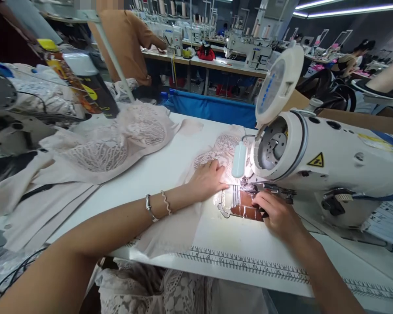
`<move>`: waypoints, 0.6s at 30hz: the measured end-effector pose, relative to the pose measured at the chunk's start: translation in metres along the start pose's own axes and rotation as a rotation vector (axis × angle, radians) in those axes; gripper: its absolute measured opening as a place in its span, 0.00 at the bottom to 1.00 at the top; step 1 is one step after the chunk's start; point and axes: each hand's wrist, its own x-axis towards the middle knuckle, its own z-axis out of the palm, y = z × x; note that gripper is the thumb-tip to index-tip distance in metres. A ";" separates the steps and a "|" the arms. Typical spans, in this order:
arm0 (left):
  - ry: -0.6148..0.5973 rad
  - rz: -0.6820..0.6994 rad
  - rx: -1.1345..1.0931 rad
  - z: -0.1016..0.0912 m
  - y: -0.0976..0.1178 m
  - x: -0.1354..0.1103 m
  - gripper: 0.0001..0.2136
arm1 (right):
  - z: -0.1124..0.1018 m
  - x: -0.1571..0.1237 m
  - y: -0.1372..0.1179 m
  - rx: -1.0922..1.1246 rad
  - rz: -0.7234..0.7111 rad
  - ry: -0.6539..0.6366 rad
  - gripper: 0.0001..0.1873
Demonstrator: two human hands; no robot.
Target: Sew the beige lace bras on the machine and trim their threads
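Observation:
A beige lace bra (pixel 227 143) lies under the sewing machine (pixel 343 161), its fabric reaching back toward the lit needle area. My left hand (pixel 207 179) rests on this bra with curled fingers, gripping the cloth just left of the needle. At the front of the machine, my right hand (pixel 275 213) is closed in a pinch beside the brown plate (pixel 249 205). Something small and dark shows under its fingers, too hidden to name. A pale sheer panel (pixel 170 231) hangs from under my left wrist toward the table's front edge.
Another lace bra (pixel 108 148) lies on the left of the white table (pixel 222 235). Two spray cans (pixel 91 83) stand behind it. A ruler strip (pixel 242 264) runs along the front edge. More lace pieces (pixel 183 292) sit below. A person in brown (pixel 121 43) works beyond.

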 end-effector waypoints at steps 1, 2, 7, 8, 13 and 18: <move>0.002 -0.044 0.007 -0.001 -0.005 -0.003 0.26 | -0.002 0.000 -0.001 0.012 0.014 -0.036 0.14; 0.003 -0.057 0.013 -0.004 -0.013 -0.006 0.30 | -0.005 -0.002 -0.002 0.033 0.028 -0.075 0.13; 0.177 -0.182 0.141 -0.033 -0.078 -0.056 0.33 | -0.014 -0.025 -0.022 0.085 0.080 -0.134 0.14; 0.288 -0.239 0.223 -0.042 -0.093 -0.073 0.30 | -0.015 -0.033 -0.027 0.066 0.081 -0.112 0.17; 0.475 -0.368 0.493 -0.073 -0.133 -0.157 0.11 | -0.017 -0.062 -0.046 -0.027 0.034 -0.018 0.19; 0.483 -0.369 0.500 -0.075 -0.142 -0.178 0.07 | -0.013 -0.067 -0.059 -0.003 0.047 -0.002 0.19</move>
